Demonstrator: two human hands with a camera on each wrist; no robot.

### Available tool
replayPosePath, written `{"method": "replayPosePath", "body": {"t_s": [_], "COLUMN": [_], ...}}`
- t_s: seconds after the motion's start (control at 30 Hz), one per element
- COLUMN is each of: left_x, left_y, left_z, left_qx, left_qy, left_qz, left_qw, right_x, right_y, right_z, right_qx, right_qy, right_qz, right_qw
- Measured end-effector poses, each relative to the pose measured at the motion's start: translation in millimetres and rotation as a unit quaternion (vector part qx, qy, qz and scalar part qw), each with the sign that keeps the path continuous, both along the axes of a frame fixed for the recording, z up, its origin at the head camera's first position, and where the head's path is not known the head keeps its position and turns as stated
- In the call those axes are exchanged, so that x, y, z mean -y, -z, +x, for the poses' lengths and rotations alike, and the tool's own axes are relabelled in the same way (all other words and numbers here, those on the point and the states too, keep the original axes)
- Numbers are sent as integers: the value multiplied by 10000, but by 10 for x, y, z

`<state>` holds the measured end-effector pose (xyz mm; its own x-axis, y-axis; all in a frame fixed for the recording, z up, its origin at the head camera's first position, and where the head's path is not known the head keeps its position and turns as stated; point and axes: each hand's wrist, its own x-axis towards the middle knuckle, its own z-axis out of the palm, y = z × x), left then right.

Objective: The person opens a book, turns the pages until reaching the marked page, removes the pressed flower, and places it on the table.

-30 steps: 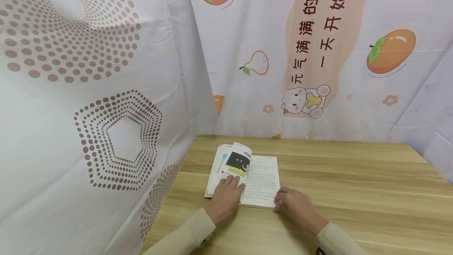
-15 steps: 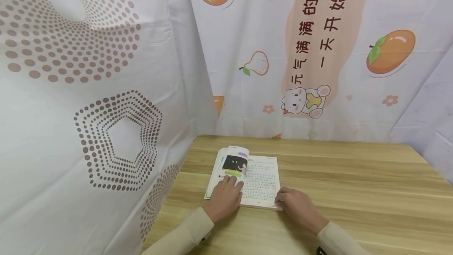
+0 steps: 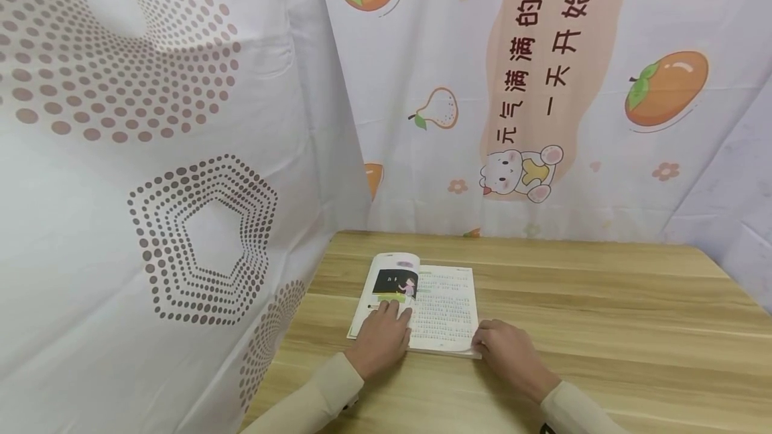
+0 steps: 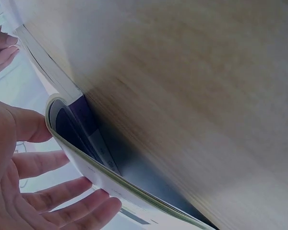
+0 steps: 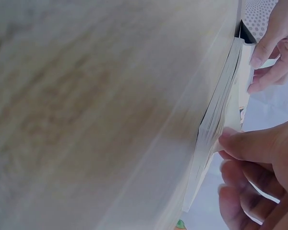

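Seen from the head camera, with the middle of the open book as the clock's center, a person's left hand is resting near seven to eight o'clock, its relaxed fingers spreading over the lower left page and holding nothing in a grip. The right hand is sitting at four o'clock, its thumb and forefinger nearly closing together as they are pinching the page's lower corner; the right wrist view is showing its other fingers curling loosely below. The book is lying face up between the two hands, directly under the left fingertips and caught at its corner by the right ones. At twelve o'clock from the left fingertips, a blackboard illustration is showing, while lines of print are filling the right page. In the left wrist view, the left half is arching up near the spine, a dark surface showing beneath it. Cream sleeves are reaching in from five and seven o'clock. A wood-grain table is supporting everything, and a fruit-printed curtain is hanging at twelve o'clock.
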<state>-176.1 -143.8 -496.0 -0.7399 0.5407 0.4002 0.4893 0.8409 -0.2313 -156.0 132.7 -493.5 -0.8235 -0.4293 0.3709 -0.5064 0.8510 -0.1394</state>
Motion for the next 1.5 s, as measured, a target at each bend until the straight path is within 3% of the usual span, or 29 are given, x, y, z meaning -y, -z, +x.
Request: {"method": "replayPosePath", "body": {"t_s": [0.23, 0.47, 0.7, 0.83, 0.97, 1.1, 1.23, 1.37, 1.5], "left_x": [-11, -81, -162, -158, -144, -127, -114, -101, -79], "left_y": [-18, -39, -19, 25, 36, 27, 29, 32, 48], "left_z": [16, 19, 14, 12, -4, -15, -15, -13, -33], "left_qx": [210, 379, 35, -314, -684, -770, -608, -452, -496], "left_qy": [-55, -211, -454, -458, -254, -137, -229, -192, 49], "left_qz": [-127, -258, -444, -398, -178, -22, 159, 654, 1231], "left_qw": [9997, 9987, 9980, 9977, 9972, 9969, 9978, 9967, 9911], "right_x": [7, -5, 11, 8, -8, -8, -3, -15, -20], "right_y": [-13, -4, -7, 5, 19, 28, 48, 83, 92], "right_z": [13, -3, 0, -7, -22, -35, -21, -1, -20], "right_qx": [-113, -507, -1287, -1395, -1251, -994, -364, 218, 196], "right_qy": [101, -43, -420, -483, -261, -54, -207, -483, -550], "right_qz": [-5, -304, -1084, -1380, -1463, -1181, -592, -223, -163], "right_qw": [9999, 9982, 9848, 9794, 9810, 9880, 9974, 9983, 9982]}}
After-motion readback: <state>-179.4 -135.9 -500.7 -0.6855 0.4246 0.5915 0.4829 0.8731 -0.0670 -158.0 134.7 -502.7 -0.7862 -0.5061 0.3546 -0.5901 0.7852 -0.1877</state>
